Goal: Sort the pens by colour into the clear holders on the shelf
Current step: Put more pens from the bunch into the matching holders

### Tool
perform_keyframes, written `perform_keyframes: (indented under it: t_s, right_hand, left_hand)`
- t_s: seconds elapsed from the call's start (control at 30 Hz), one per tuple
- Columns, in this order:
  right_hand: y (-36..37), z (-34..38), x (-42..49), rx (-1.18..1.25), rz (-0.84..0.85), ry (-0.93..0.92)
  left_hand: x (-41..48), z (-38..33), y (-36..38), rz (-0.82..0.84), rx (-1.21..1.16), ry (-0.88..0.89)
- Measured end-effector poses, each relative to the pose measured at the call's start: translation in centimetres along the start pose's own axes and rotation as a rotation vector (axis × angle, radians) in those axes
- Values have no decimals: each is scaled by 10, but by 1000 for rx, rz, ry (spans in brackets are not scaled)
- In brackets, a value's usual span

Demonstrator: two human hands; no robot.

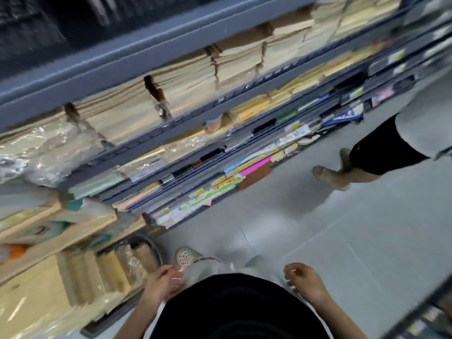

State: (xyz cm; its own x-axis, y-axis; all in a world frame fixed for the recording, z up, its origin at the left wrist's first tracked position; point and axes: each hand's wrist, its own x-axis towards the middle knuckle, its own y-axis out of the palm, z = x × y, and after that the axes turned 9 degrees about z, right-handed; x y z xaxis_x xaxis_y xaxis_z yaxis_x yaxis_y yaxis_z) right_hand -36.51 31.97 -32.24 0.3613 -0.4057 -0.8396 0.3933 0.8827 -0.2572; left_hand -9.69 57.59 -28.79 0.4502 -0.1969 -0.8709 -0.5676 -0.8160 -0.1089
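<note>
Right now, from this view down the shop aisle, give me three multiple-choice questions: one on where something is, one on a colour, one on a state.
1. Where is the other person?
A) sitting in a chair
B) on a ladder
C) standing on the floor ahead, to the right

2. What colour are that person's shorts?
A) red
B) black
C) yellow

3. How is my right hand?
A) loosely curled, away from the shelves
B) gripping a basket
C) pressed flat on a book

Answers:
1 C: their legs stand on the grey floor at the right.
2 B: the shorts are plainly black.
3 A: it hangs curled over the floor, and no pen shows in it.
</note>
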Motion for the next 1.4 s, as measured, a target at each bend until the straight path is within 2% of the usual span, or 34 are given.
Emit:
perform_keyframes:
  t_s: [0.13,0.2,0.27,0.43,0.57,0.73,0.87,1.03,1.13,1.27,1.4]
  right_hand:
    - [-36,-37,-6,14,-13,-5]
    - [-54,-46,-10,38,-42,-9]
    - [-69,-47,-15,116,-78,-11]
    - [-106,-19,-14,322,-146,-49]
    - [-147,30,-2,392,-210,-135]
    - [-215,114,20,320,-274,-290]
    - [-270,189,35,136,-372,-430]
    - [-326,286,35,-58,-486,-689]
    - [-359,340,34,-182,-528,-858]
    - [-403,404,36,-338,-631,-1101]
    - [-440,461,42,-454,-702,-1242]
  left_hand:
    - [-17,-2,40,141,60,43]
    - [-14,-11,62,97,81,35]
    - [-7,-24,83,63,185,56]
    - [10,-75,132,182,459,169]
    - [21,-137,179,268,510,285]
    - [20,-229,234,362,562,500]
    - [1,-310,271,367,551,666]
    - [-56,-404,301,338,448,922]
    - [-93,-457,314,270,416,1129]
    - [-109,-530,337,32,440,1373]
    - [-66,-611,365,-256,422,1315]
